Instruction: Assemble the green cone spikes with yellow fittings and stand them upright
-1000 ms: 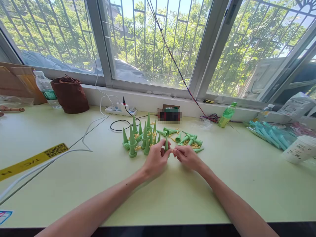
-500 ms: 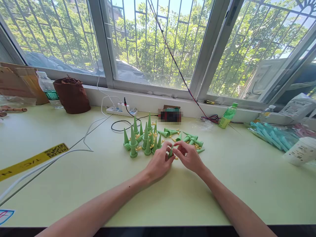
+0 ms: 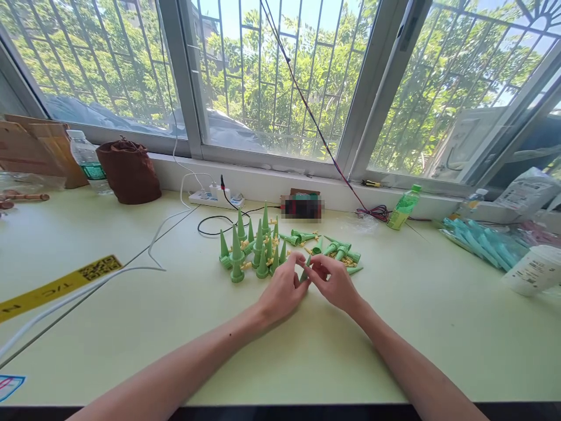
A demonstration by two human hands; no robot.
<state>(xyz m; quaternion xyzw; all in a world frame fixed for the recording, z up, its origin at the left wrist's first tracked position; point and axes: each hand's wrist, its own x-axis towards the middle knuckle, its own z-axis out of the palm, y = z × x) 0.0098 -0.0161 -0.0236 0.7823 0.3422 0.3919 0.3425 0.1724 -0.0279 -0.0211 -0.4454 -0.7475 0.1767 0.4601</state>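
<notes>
Near the standing cones (image 3: pixel 237 255) on the desk (image 3: pixel 280 365), we grip one tilted cone (image 3: pixel 304 273) between the fingers of our left hand (image 3: pixel 283 290), while our right hand (image 3: pixel 336 282) has bent fingers at it, gripping or not we cannot tell.

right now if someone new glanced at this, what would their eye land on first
Probably the cluster of mostly upright green cones in the middle of the table, with a jumbled pile of green and yellow pieces to its right. Just in front, the left hand and right hand meet at another green cone. Behind everything, bright barred windows span the view.
</notes>
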